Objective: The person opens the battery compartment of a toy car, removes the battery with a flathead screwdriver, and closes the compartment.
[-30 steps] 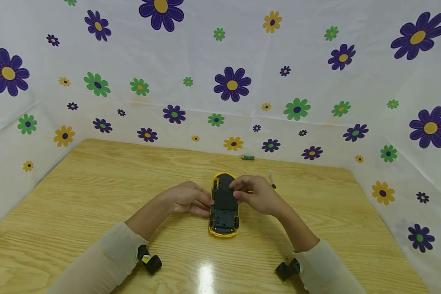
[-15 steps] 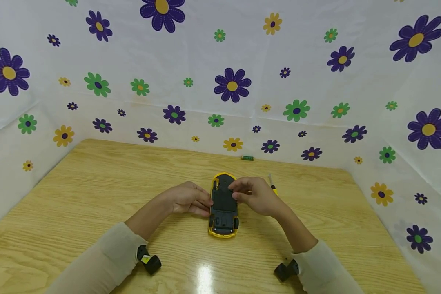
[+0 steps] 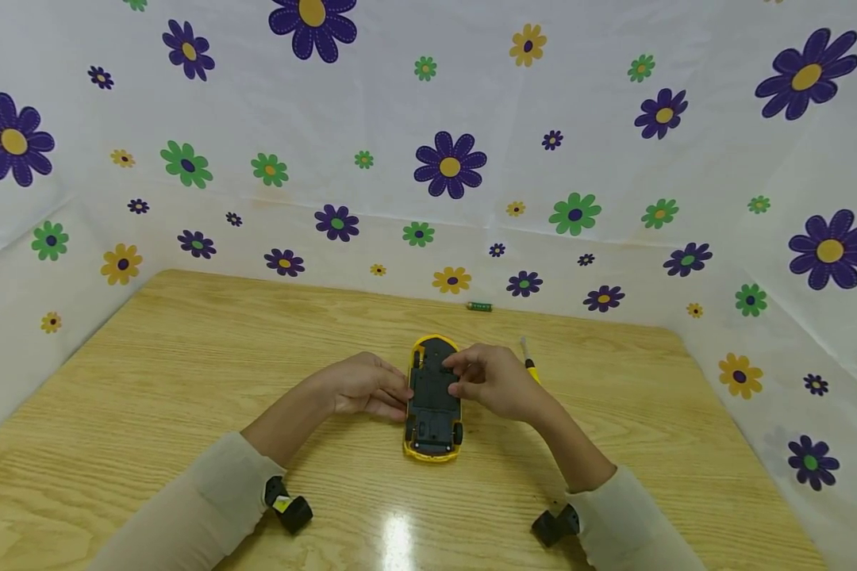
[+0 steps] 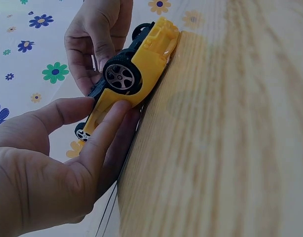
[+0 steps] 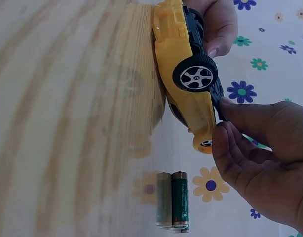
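Observation:
A yellow toy car (image 3: 434,396) lies upside down on the wooden table, its black underside facing up. Its wheels show in both wrist views, with one wheel (image 4: 121,75) close to my left fingers. My left hand (image 3: 367,386) grips the car's left side, thumb at the underside's edge and fingers along the yellow body (image 4: 154,49). Over the right side of the underside, my right hand (image 3: 498,381) has curled fingers. Its thumb and forefinger pinch at the car's black underside edge (image 5: 216,91). Whether a loose part sits between those fingertips is hidden.
A screwdriver (image 3: 531,369) with a black and yellow handle lies just beyond my right hand. Near the table's back edge lies a green battery (image 3: 479,306). Flower-printed white cloth (image 3: 357,190) walls in the table (image 3: 221,333) at the back and sides.
My right hand has shifted very slightly on the underside, and more of the screwdriver's handle shows behind it. The toy car and my left hand stay in place.

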Motion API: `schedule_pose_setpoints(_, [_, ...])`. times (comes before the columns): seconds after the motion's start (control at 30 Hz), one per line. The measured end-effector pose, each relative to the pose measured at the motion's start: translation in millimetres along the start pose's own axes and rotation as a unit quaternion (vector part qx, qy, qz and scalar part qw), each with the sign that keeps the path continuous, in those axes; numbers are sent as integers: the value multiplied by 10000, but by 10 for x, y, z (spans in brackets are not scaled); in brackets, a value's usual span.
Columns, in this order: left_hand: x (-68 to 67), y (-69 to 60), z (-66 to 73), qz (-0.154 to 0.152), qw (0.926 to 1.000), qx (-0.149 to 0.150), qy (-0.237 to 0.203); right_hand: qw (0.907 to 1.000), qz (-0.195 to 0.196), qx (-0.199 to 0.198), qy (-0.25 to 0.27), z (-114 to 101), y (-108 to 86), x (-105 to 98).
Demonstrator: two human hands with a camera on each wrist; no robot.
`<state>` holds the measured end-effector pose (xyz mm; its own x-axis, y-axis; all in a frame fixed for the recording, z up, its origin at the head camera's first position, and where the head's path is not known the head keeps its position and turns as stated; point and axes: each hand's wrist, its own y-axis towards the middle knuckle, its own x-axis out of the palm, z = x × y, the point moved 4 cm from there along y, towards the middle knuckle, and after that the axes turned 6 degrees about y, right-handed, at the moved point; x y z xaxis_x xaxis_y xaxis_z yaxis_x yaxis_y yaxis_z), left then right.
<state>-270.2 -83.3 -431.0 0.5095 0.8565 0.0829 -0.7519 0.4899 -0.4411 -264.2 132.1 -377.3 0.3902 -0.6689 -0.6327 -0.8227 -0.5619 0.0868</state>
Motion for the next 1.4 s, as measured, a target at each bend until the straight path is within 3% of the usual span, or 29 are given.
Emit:
schedule_pose_setpoints(0.77, [15,12,-7,25,10000,-9,-23,9987,78,126,-486,-6,-6,18])
schedule_pose_setpoints(1.4, [0,1,-1,-35,9999,88,51,9959,-250,-116,-863,-50,16,61])
